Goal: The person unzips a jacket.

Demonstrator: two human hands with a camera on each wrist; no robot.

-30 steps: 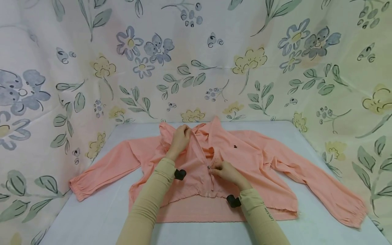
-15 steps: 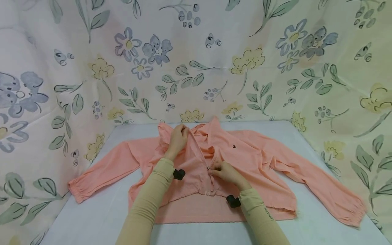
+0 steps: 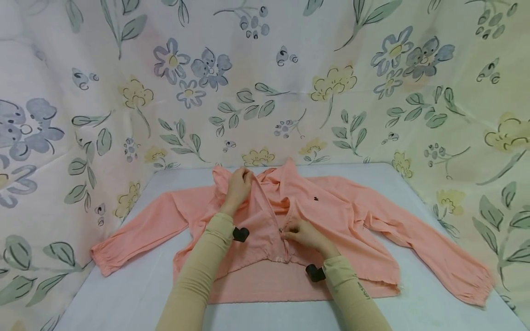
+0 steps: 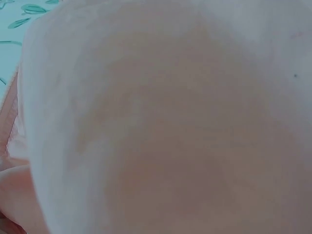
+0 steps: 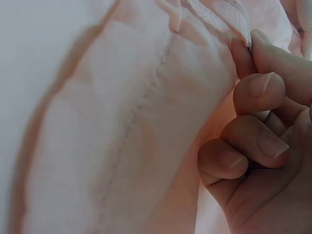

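A coral-pink zip-up jacket (image 3: pixel 331 220) lies spread front up, its front parted in a V at the neck. My left hand (image 3: pixel 239 189) grips the front edge near the collar, on the left side of the zip. Low on the front, my right hand (image 3: pixel 305 233) pinches the small zip pull (image 3: pixel 280 231) between thumb and forefinger. The right wrist view shows that pinch beside the pale zip tape (image 5: pixel 212 18), the other fingers curled in. Blurred cloth (image 4: pixel 170 122) fills most of the left wrist view and hides the left fingertips.
The jacket rests on a white-covered table (image 3: pixel 136 294). One sleeve (image 3: pixel 136 232) stretches to the left, the other sleeve (image 3: pixel 439 250) to the right edge. Floral curtains (image 3: pixel 265 82) close in the back and both sides.
The front hem by the zip has risen slightly, and the zip pull now sits a little nearer to it. Both hands stay almost in place and keep their hold.
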